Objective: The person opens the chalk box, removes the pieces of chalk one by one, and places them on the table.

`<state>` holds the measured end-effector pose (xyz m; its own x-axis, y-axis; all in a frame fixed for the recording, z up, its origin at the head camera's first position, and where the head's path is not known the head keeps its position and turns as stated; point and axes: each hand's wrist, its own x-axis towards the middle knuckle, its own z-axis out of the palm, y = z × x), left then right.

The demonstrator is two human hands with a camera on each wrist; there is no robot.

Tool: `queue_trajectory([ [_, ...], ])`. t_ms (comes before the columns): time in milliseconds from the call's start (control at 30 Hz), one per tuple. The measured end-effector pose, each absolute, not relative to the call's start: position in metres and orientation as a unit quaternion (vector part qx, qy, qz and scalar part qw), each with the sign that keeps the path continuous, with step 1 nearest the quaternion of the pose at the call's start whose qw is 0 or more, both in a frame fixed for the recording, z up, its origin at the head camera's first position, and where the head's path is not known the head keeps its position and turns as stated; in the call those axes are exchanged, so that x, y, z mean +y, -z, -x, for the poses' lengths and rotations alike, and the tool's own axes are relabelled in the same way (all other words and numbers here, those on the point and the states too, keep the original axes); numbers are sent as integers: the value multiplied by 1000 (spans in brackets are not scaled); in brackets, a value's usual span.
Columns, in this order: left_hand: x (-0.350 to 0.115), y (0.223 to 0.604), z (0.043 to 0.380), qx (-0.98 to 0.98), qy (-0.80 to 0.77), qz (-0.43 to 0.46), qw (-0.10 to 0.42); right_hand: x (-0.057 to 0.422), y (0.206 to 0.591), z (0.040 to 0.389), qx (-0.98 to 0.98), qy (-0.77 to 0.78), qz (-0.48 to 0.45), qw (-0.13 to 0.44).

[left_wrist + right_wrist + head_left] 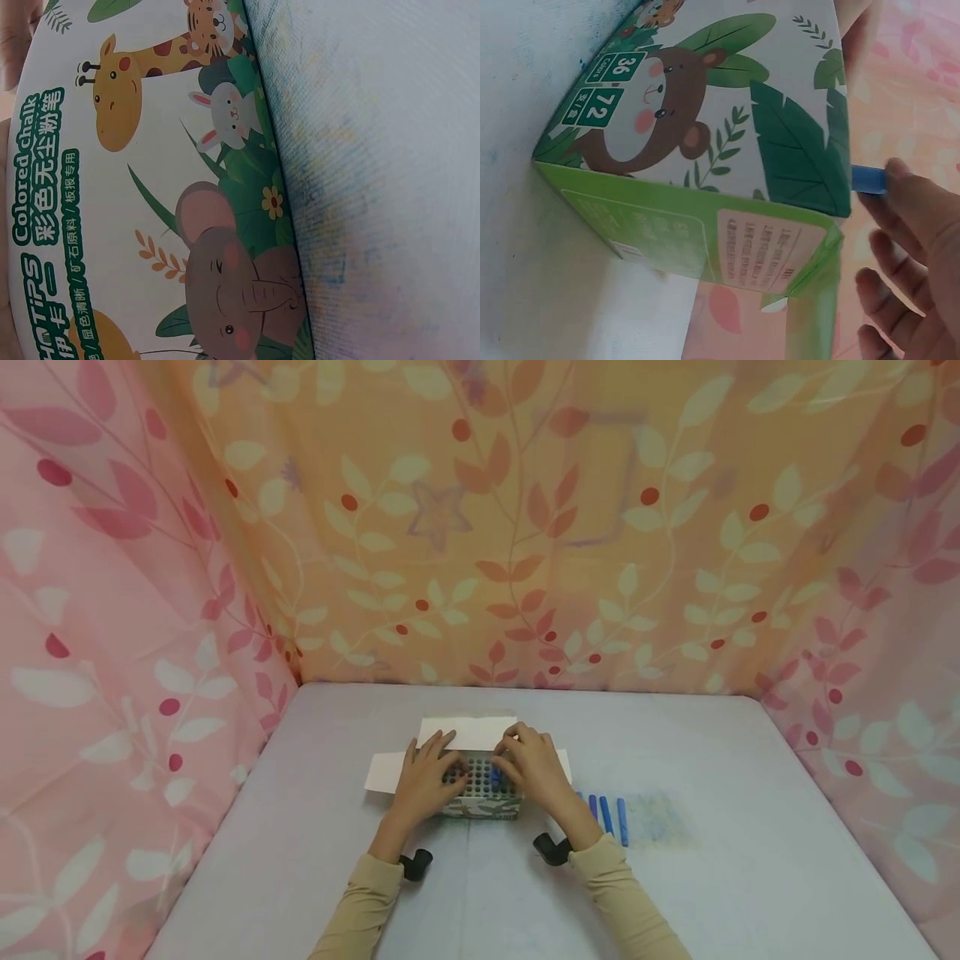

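Note:
A printed cardboard box of colored chalk (pixel 480 808) stands with its lid up, rows of chalk ends showing inside. At its right side, my right hand (pixel 534 764) pinches a blue chalk stick (pixel 868 179) between thumb and index finger. In the right wrist view this stick stands just past the box's top edge, and the other fingers are loosely bent. My left hand (pixel 431 777) rests over the left part of the box, fingers spread and thumb reaching over the chalk rows. The left wrist view shows mostly the box front (pixel 150 195), with a bit of fingers at its left edge.
Several blue and purple chalk sticks (pixel 622 821) lie right of the box, partly behind my right forearm. Beside them is a patch of chalk dust (pixel 663 820) on the white-covered table (pixel 750 877). White box flaps (pixel 385 772) stick out sideways. Patterned curtains (pixel 525 527) surround the table.

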<state>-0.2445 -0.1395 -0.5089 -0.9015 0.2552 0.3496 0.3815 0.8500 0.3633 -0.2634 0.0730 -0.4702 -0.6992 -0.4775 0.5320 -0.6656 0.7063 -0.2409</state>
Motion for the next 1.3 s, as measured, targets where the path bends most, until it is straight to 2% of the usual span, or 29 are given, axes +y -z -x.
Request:
queue_trajectory([
  [233,-138,504,243,-952,214,165,143,77,460,264,-874,-264,-313,261],
  [500,-138,505,243,-954,210,165,136,88,446,260,-856,-312,-308,272],
  [1133,-140,506,244,-951,218,169,142,129,426,252,-853,-354,-264,278],
  [1300,-139,506,243,-951,219,167,139,147,425,249,-859,-371,-244,257],
])
